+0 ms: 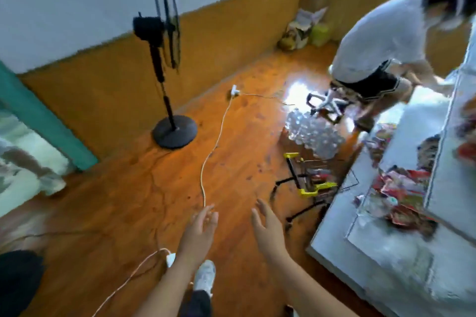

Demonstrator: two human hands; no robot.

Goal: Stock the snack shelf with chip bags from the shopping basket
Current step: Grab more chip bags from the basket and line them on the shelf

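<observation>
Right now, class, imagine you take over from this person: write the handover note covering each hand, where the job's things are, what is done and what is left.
Left hand: open, holds nothing, out over the wooden floor.
Right hand: open, holds nothing, beside the left.
Shopping basket: wire, yellow corners, on the floor by the shelf, ahead and to the right of the hands; contents blurred.
Snack shelf: chip bags already lie on it.
Done: some bags shelved.
Left: probably reach for the basket and shelve whatever remains.
Note: a white cable crosses the floor; another person works nearby.
</observation>
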